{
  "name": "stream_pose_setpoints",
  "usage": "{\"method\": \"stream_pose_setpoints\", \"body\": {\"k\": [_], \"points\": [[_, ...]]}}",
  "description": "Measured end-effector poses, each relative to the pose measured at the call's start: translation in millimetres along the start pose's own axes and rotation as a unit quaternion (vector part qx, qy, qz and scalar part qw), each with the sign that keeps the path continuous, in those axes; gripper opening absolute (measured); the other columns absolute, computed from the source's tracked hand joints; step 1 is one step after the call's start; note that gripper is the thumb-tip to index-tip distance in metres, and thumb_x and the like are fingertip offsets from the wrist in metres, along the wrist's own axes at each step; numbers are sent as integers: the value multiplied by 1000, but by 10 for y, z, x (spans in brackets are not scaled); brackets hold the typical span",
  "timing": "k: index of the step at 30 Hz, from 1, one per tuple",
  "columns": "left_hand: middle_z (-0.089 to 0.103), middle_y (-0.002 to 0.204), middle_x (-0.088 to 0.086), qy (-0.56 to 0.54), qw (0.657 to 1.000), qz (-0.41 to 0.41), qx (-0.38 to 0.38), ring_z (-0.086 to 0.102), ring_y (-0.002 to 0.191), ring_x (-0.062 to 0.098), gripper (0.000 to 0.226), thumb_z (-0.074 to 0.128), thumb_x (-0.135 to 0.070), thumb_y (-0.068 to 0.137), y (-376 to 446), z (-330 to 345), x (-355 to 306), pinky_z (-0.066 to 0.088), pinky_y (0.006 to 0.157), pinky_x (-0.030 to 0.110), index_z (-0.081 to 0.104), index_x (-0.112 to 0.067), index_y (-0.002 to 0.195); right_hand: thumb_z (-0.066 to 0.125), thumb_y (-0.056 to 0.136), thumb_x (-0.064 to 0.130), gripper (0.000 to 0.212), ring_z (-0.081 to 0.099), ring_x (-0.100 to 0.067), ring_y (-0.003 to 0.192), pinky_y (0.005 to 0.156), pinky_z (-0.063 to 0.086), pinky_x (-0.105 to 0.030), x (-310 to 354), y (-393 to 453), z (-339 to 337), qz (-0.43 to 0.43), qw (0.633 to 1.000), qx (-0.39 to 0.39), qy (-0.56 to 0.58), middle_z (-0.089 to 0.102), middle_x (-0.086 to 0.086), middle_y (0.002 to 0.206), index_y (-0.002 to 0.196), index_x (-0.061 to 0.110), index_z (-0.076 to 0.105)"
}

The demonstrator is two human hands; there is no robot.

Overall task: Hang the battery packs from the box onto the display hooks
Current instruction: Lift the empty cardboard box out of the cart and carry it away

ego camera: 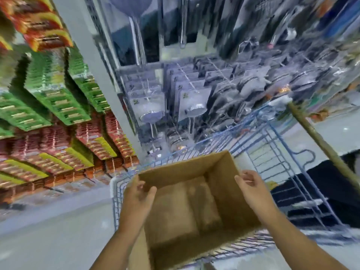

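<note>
Open brown cardboard box (187, 201) sits in blue wire cart (272, 162); I see no packs inside, frame blurred. L hand (136, 193) grips box's left rim, thumb inside. R hand (253, 190) at right rim, fingers curled; grip unclear. Red/green packs (58, 106) hang at left.

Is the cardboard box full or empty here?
Empty: the cardboard box shows only bare brown bottom, no packs visible inside.
</note>
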State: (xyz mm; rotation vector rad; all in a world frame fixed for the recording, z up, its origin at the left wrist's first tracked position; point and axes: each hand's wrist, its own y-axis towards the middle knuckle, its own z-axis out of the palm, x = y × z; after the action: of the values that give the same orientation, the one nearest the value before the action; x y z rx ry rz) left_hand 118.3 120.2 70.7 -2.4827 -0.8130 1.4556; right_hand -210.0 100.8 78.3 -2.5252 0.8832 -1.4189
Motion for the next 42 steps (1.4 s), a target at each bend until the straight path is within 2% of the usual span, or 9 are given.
{"method": "stream_pose_setpoints", "body": {"k": [3,6,9,14,21,27,32,38,42], "points": [[61,119,-8,14,997,-57,-43,63,101,16,33,73,-39,94,-165,132,152,57,90,39,60,-29,123,74,94,38,43,62,-22,106,98,54,-45,-236,435,-13,-12,997,19,-73,61,-6,129,132,22,58],[65,115,-5,26,994,-73,-81,65,100,19,28,75,-36,93,-282,234,224,57,91,40,61,-30,117,72,95,43,50,63,-27,110,95,53,-42,-342,670,26,-14,990,59,-125,59,-8,129,136,19,57],[65,106,-7,27,990,-94,-97,65,98,20,30,76,-28,93,-309,315,243,56,90,39,66,-24,121,74,93,42,46,66,-32,108,94,56,-48,-475,851,102,-39,985,65,-152,66,-11,124,130,16,63],[67,133,6,53,979,-164,-106,65,118,34,43,69,-25,98,-302,430,416,52,95,43,59,-22,139,71,97,30,35,63,-24,92,84,58,-43,-624,934,114,-44,980,94,-169,65,-3,111,128,22,57],[69,129,13,72,963,-248,-76,62,119,39,39,53,-36,106,-379,580,627,49,98,43,62,-20,141,55,102,9,20,58,-27,78,72,41,-35,-977,1004,127,-16,960,151,-236,64,-9,89,118,6,66],[69,104,12,104,968,-213,-82,63,99,36,25,50,-31,108,-451,442,555,50,84,40,67,-16,117,56,101,9,14,62,-29,74,64,46,-35,-829,917,55,-9,966,151,-211,66,-13,85,110,7,66],[69,109,16,112,972,-183,-97,57,92,32,33,49,-32,108,-720,127,236,44,81,37,67,-11,126,56,100,12,10,61,-22,70,58,41,-29,-459,668,-242,-37,970,146,-191,66,-6,79,101,12,67],[68,129,18,83,976,-160,-123,62,116,39,42,48,-36,109,-1292,-422,-94,47,91,39,61,-10,139,60,94,19,12,69,-37,75,74,59,-51,79,144,-688,-86,972,133,-175,72,-13,78,86,16,69],[68,129,19,52,975,-151,-156,60,106,36,41,49,-36,108,-1731,-814,-201,47,92,40,63,-11,137,61,94,20,14,66,-35,76,76,56,-47,525,-264,-886,-153,961,129,-193,69,-15,79,86,9,67]]}}
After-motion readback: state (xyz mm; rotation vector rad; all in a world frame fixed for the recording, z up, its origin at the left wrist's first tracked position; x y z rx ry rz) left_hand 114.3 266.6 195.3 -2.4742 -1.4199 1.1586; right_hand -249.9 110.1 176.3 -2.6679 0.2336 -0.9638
